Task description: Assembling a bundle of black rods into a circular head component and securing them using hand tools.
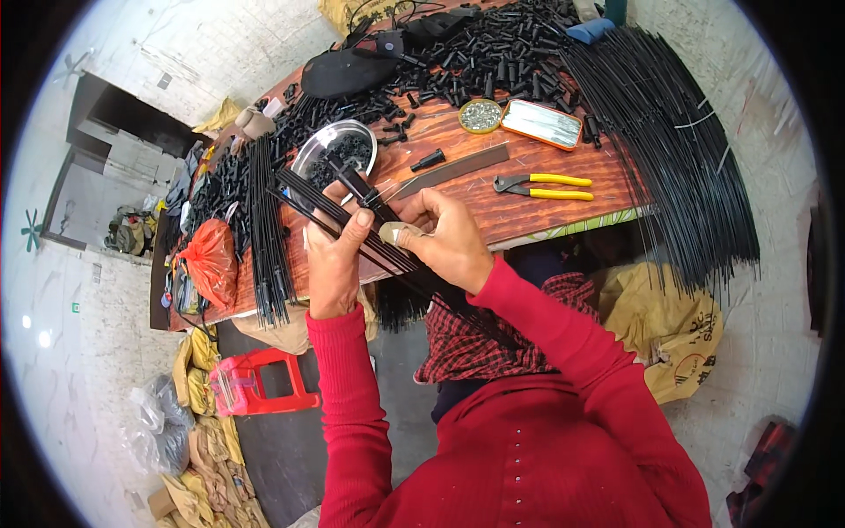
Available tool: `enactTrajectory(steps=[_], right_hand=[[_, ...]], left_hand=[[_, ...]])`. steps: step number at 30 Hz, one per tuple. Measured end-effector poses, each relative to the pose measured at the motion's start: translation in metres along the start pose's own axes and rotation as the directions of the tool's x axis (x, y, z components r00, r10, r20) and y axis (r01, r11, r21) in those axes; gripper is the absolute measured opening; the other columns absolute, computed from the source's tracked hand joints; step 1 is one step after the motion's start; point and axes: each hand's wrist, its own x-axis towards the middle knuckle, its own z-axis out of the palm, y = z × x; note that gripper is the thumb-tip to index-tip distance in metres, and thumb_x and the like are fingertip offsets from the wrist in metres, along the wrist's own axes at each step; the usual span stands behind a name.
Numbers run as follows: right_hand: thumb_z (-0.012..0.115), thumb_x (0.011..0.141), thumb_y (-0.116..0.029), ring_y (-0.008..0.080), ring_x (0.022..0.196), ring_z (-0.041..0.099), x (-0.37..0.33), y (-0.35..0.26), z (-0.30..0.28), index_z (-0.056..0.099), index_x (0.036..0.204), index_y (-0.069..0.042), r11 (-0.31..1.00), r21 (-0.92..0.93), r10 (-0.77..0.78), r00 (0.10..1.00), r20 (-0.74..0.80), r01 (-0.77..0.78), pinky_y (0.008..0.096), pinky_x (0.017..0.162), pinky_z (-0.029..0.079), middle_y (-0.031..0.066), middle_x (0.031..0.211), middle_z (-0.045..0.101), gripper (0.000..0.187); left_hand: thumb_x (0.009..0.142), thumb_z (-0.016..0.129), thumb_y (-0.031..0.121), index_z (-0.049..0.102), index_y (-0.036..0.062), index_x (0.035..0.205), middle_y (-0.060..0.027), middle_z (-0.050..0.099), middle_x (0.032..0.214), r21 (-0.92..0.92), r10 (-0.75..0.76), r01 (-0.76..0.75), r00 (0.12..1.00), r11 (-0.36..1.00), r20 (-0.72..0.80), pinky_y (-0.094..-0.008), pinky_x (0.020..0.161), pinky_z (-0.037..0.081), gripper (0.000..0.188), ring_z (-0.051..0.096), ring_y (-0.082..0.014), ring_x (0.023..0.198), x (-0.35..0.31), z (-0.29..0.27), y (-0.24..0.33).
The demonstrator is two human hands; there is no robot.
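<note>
A bundle of slim rods (422, 280), black and straight with a dull sheen, lay slantwise in the person's two hands, just in front of the worktop (431, 132), its upper ends reaching up past the left hand (334, 260) and its lower ends running down over the lap beneath the right forearm. Among the upper ends sat a tubular fitting (352, 182), also black, much thicker than any one rod, with a stepped profile and a collar-like ridge toward its lower end. The left grip was closed round the rods, thumb laid across them. The right hand (444, 238) had its grip drawn in at the fitting's lower part, thumb and fingers nearly together; whether it pinched the fitting alone or some rods as well, I could not tell. A pale cover (396, 233) wrapped the right thumb's tip. Beyond the hands stood a metal bowl (374, 145) of small black pieces, and near it lay a loose fitting (429, 160) of similar shape, a flat brown bar (453, 172) and pliers (561, 187) with yellow handles, while a great heap of fittings (510, 62) covered the far side
</note>
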Motion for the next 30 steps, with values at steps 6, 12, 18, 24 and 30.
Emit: enactTrajectory(steps=[6, 12, 18, 24, 30], right_hand=[[0.082, 0.084, -0.013, 0.0078, 0.078, 0.060, 0.001, -0.003, -0.003, 0.065, 0.095, 0.001, 0.999, 0.036, 0.020, 0.999, 0.044, -0.022, 0.0259, 0.071, 0.051, 0.0039, 0.087, 0.067, 0.024], [0.081, 0.085, -0.012, 0.0086, 0.081, 0.062, 0.004, 0.008, -0.006, 0.065, 0.097, 0.001, 0.967, 0.219, 0.101, 0.986, 0.133, -0.129, 0.0245, 0.071, 0.052, 0.0035, 0.089, 0.067, 0.024], [0.080, 0.086, -0.012, 0.0077, 0.078, 0.062, 0.005, -0.002, -0.013, 0.063, 0.099, -0.002, 0.904, 0.351, 0.169, 0.958, 0.233, -0.245, 0.0225, 0.068, 0.050, 0.0025, 0.087, 0.066, 0.023], [0.081, 0.086, -0.015, 0.0064, 0.073, 0.059, 0.006, 0.002, -0.009, 0.062, 0.093, -0.003, 0.971, 0.204, 0.093, 0.985, 0.145, -0.122, 0.0226, 0.064, 0.048, 0.0014, 0.083, 0.065, 0.023], [0.082, 0.084, -0.015, 0.0063, 0.075, 0.059, 0.000, -0.005, -0.010, 0.062, 0.089, -0.002, 0.999, 0.051, 0.010, 0.998, 0.064, -0.013, 0.0247, 0.067, 0.050, 0.0018, 0.082, 0.065, 0.024]], left_hand=[[0.084, 0.078, 0.003, 0.059, -0.0075, 0.123, -0.0181, 0.070, 0.113, 0.098, -0.073, 0.084, 0.991, 0.992, -0.108, -0.0341, 0.085, 0.058, 0.045, 0.069, -0.0220, 0.099, -0.002, -0.001, 0.004], [0.079, 0.080, -0.001, 0.063, -0.0041, 0.119, -0.0115, 0.070, 0.109, 0.115, -0.043, 0.064, 0.983, 0.991, -0.176, -0.0311, 0.088, 0.055, 0.043, 0.068, -0.0186, 0.095, -0.002, 0.004, 0.005], [0.077, 0.080, -0.001, 0.063, -0.0057, 0.120, -0.0131, 0.071, 0.109, 0.006, -0.059, 0.060, 0.989, 0.998, -0.134, -0.0311, 0.087, 0.056, 0.046, 0.069, -0.0193, 0.094, -0.004, 0.002, 0.004], [0.084, 0.076, 0.005, 0.051, -0.0091, 0.135, -0.0236, 0.067, 0.119, 0.001, -0.011, 0.011, 0.997, 1.000, -0.075, -0.0384, 0.094, 0.056, 0.058, 0.070, -0.0281, 0.104, 0.002, 0.001, -0.002], [0.084, 0.074, -0.003, 0.058, -0.0067, 0.129, -0.0162, 0.069, 0.117, 0.047, -0.022, 0.028, 0.992, 0.999, -0.124, -0.0336, 0.092, 0.055, 0.048, 0.068, -0.0211, 0.102, -0.003, 0.007, 0.004]])
